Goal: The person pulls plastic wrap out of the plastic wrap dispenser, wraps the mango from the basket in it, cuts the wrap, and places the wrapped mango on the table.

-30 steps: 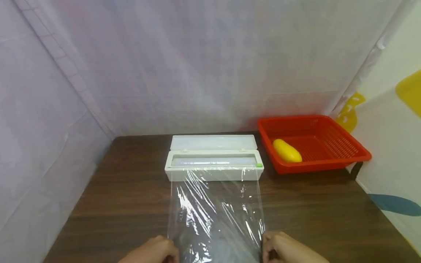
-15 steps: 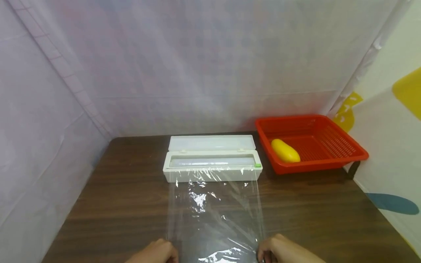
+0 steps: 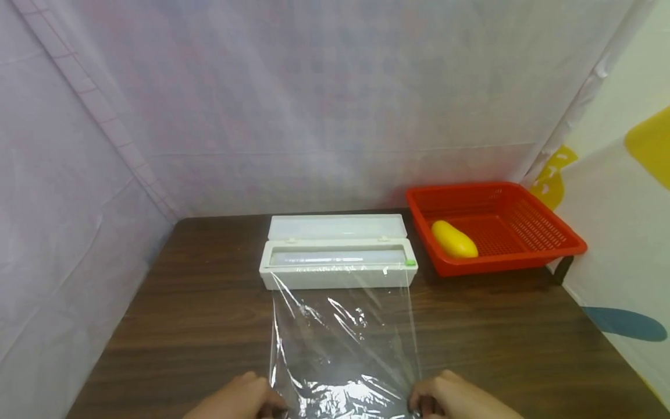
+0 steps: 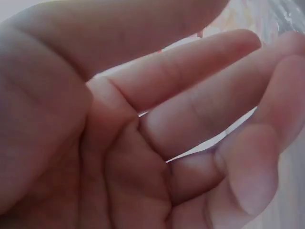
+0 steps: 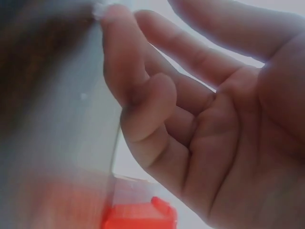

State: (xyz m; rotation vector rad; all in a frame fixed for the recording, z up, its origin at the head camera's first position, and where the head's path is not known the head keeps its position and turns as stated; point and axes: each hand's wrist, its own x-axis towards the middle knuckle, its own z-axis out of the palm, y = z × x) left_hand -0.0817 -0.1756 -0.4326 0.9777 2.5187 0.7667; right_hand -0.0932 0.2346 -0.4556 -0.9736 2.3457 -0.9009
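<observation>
A sheet of clear cling film [image 3: 340, 337] stretches from a white cling film dispenser [image 3: 337, 279] toward the near edge of the head view. My left hand [image 3: 243, 397] grips its left near corner, and my right hand [image 3: 442, 396] pinches the right one. The dispenser's lid [image 3: 337, 227] stands raised at the back, and the film roll [image 3: 340, 258] shows inside. In the left wrist view the fingers [image 4: 200, 105] are bent, with shiny film at the upper right. Bent fingers [image 5: 128, 57] also show in the right wrist view, a bit of film at one fingertip. The film's near edge is out of frame.
A red plastic basket [image 3: 502, 265] stands at the back right of the dark wooden table [image 3: 199, 326], with a yellow, oblong fruit or vegetable [image 3: 453, 239] in it. A small green slider [image 3: 410, 262] sits at the dispenser's right end. White sheeting [image 3: 335, 105] encloses the table.
The head view has shifted slightly. Both hands stay near the bottom edge, the right a little further left than a second ago. Bright reflections on the film have shifted.
</observation>
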